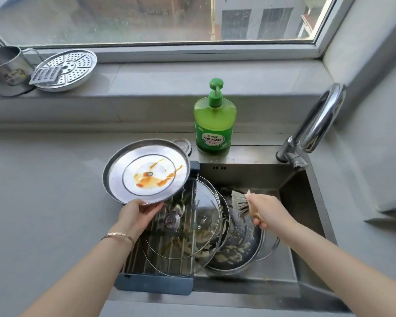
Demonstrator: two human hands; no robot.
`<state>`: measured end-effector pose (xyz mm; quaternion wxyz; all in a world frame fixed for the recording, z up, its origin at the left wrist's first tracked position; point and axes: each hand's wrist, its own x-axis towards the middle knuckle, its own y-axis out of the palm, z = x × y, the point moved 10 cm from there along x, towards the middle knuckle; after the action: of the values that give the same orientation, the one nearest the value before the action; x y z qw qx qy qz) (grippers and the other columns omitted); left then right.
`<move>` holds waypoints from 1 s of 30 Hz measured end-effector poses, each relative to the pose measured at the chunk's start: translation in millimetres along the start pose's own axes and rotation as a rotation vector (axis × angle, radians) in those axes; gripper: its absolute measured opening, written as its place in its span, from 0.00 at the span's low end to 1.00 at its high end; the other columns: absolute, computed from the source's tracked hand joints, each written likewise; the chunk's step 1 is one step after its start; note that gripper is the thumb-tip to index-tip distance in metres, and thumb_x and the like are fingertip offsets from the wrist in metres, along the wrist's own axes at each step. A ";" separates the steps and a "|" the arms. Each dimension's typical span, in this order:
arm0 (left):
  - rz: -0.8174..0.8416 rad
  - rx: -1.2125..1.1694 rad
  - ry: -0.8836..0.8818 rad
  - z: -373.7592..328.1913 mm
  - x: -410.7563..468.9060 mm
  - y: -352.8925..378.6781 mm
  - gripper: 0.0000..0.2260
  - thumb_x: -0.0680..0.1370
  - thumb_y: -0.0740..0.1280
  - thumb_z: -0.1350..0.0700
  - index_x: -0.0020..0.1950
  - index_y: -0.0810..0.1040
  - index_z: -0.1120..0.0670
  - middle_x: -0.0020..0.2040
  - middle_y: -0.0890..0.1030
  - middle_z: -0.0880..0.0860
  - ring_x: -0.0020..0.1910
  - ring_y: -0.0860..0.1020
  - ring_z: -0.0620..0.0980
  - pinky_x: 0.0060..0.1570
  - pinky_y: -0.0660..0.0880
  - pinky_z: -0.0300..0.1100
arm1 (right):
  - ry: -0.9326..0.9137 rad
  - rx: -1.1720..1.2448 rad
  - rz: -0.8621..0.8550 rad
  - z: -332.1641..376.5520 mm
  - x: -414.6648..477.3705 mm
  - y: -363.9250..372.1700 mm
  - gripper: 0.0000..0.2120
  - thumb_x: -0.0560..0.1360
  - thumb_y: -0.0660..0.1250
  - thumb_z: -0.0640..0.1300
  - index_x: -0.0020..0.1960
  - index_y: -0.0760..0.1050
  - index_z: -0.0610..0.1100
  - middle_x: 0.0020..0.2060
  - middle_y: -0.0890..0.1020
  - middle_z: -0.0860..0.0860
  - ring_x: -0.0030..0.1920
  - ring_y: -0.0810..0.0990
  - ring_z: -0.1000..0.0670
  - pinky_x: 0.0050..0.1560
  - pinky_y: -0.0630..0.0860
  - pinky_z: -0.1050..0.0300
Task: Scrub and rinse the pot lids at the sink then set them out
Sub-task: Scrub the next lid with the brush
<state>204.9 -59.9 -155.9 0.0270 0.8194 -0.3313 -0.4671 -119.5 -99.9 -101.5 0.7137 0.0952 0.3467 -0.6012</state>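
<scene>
A steel lid (146,171) — orange-stained inside — is tilted above the sink's (306,202) left edge, its near rim pinched by the left hand (136,215). The right hand (269,210) grips a brush (241,203) over glass lids (192,225) — soiled, stacked in the sink.

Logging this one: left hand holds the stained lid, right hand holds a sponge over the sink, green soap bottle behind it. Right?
One thing is wrong: the right hand holds a brush, not a sponge, as the head view shows. The rest stands: the left hand holds the stained lid, the brush is over the sink, and the green soap bottle stands behind it.
</scene>
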 end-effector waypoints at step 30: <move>0.639 0.596 -0.216 125.7 -191.3 66.0 0.34 0.60 0.60 0.70 0.60 0.68 0.41 0.56 0.76 0.60 0.44 0.80 0.67 0.37 0.77 0.63 | -0.431 -0.788 -0.183 6.6 -66.2 -42.6 0.17 0.80 0.56 0.45 0.66 0.72 0.55 0.50 0.80 0.41 0.49 0.77 0.39 0.45 0.73 0.48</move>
<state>6.5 30.7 -60.2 -0.1021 0.5944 -0.6889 -0.4021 -158.8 -62.2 -44.3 0.6952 -0.3419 0.3996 -0.4901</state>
